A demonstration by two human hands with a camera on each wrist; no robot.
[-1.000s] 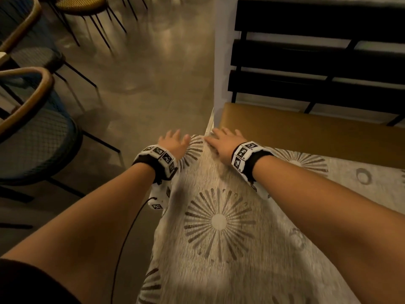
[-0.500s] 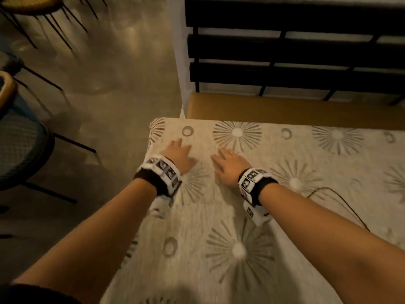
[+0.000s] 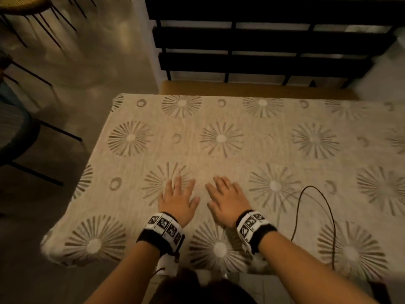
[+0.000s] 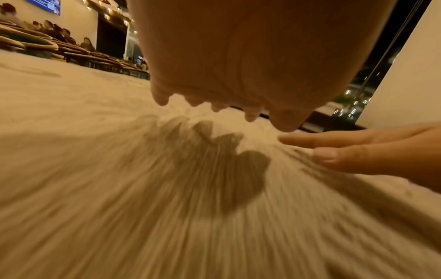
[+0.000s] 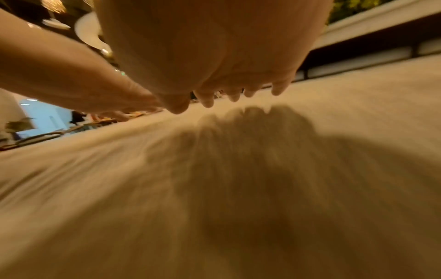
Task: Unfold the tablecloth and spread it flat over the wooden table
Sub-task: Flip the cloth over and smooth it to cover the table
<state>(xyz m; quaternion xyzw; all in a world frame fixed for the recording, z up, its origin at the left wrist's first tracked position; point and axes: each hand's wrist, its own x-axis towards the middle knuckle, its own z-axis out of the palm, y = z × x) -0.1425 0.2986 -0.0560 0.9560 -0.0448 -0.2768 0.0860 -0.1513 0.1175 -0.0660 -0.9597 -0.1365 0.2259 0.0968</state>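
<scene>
Two hands lie palm down on the cloth [image 3: 219, 154], side by side and just apart, near its front edge. The left hand [image 3: 177, 199] has its fingers straight and slightly spread, their tips over one of the sunburst marks; it grips nothing. The right hand [image 3: 226, 199] is likewise flat with straight fingers and holds nothing. From the left wrist view the left hand [image 4: 238, 56] sits just over its own shadow on the weave, and whether the palm presses down or hovers a little above cannot be told; the right hand's fingers [image 4: 346, 151] rest on the cloth beside it. The right wrist view shows the right hand [image 5: 214, 47] in the same low pose, fingertips close to the fabric, with much motion blur.

Each wrist wears a black band with white coded tags. A thin dark cable [image 3: 315, 207] loops over the cloth to the right of the right hand.

The cloth is beige with brown sunbursts and small rings. It lies open and smooth over the table, covering the near part fully and hanging over the left edge, where a corner [image 3: 50, 246] droops. At the far side a bare strip of table [image 3: 252, 89] shows beyond the cloth's edge.

Beyond the table stands a black slatted bench back [image 3: 263, 40]. To the left, on the polished floor [image 3: 87, 62], are chairs [image 3: 15, 137] with thin dark legs.
</scene>
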